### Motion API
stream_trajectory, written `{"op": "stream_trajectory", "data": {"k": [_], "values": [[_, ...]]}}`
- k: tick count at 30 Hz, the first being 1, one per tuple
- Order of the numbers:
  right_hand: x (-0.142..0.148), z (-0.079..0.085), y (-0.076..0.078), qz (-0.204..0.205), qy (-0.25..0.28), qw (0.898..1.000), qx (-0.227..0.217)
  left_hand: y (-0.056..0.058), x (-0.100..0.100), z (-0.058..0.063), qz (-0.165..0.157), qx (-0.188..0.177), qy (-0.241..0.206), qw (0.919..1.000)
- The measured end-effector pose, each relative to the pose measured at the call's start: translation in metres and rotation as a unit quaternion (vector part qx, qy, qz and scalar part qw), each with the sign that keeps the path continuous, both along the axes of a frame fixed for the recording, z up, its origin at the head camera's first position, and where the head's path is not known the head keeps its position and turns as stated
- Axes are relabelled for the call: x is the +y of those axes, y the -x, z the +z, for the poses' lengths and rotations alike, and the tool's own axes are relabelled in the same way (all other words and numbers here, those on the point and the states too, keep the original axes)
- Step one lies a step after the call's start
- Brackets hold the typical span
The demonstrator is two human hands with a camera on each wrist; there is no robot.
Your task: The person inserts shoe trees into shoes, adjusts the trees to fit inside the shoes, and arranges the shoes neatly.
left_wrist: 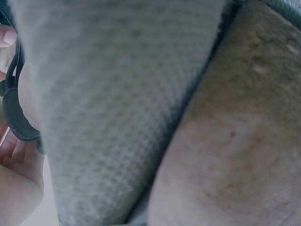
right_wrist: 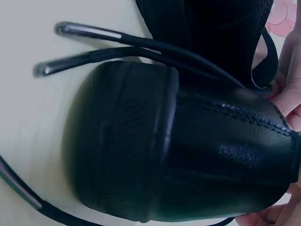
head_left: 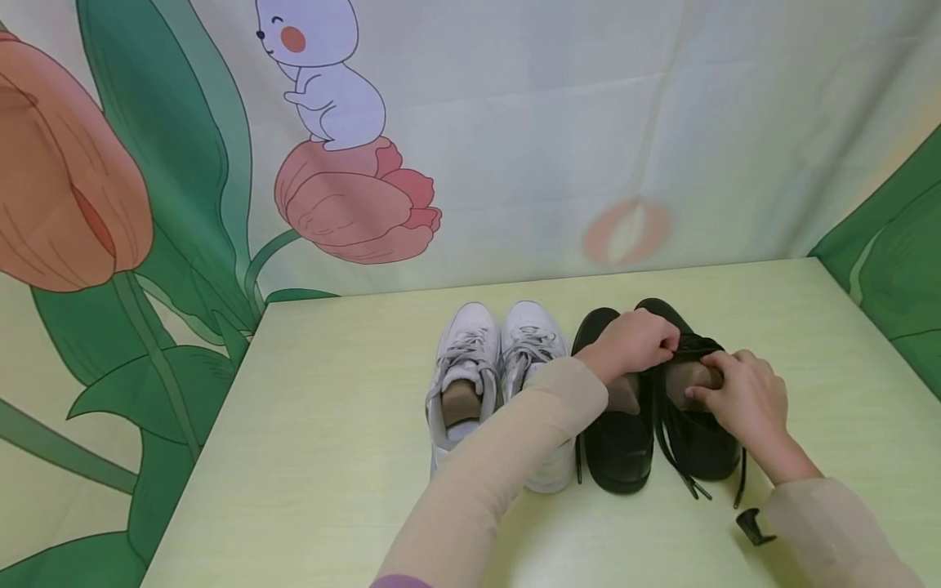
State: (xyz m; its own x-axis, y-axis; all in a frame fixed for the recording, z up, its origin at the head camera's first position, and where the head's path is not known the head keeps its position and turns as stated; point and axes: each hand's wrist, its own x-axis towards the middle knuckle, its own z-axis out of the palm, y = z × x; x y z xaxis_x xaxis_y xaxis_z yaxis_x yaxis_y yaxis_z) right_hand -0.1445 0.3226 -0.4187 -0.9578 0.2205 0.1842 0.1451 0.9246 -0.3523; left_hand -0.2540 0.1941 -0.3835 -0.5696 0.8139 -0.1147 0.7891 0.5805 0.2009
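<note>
A pair of black lace-up shoes stands on the right half of the table: the left black shoe (head_left: 621, 453) and the right black shoe (head_left: 709, 453), toes pointing away. My left hand (head_left: 638, 343) reaches across the left one, its curled fingers gripping the black laces (head_left: 694, 346) at the right shoe's front. At that shoe's opening is my right hand (head_left: 751, 396), thumb and forefinger pinching the edge beside the laces. Loose lace ends (right_wrist: 89, 31) with shiny tips trail past the heel (right_wrist: 122, 141) in the right wrist view. Pale sleeve cloth (left_wrist: 117, 94) hides most of the left wrist view.
To the left stand a left white sneaker (head_left: 470, 343) and a right white sneaker (head_left: 531, 327), the latter partly behind my left sleeve. A small black piece (head_left: 753, 527) shows by my right cuff. A printed cloth (head_left: 529, 163) hangs behind the pale table (head_left: 316, 425).
</note>
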Motion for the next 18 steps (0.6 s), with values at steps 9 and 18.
{"op": "stream_trajectory", "data": {"k": [9, 18], "values": [[0.0006, 0.0013, 0.0029, 0.0, -0.006, 1.0, -0.019, 0.0012, 0.0005, -0.0003, 0.0, -0.003, 0.005, 1.0], [-0.0003, 0.0007, 0.0056, -0.001, -0.025, 1.0, -0.017, -0.0001, 0.0013, 0.0, -0.002, 0.002, 0.015, 0.9999]]}}
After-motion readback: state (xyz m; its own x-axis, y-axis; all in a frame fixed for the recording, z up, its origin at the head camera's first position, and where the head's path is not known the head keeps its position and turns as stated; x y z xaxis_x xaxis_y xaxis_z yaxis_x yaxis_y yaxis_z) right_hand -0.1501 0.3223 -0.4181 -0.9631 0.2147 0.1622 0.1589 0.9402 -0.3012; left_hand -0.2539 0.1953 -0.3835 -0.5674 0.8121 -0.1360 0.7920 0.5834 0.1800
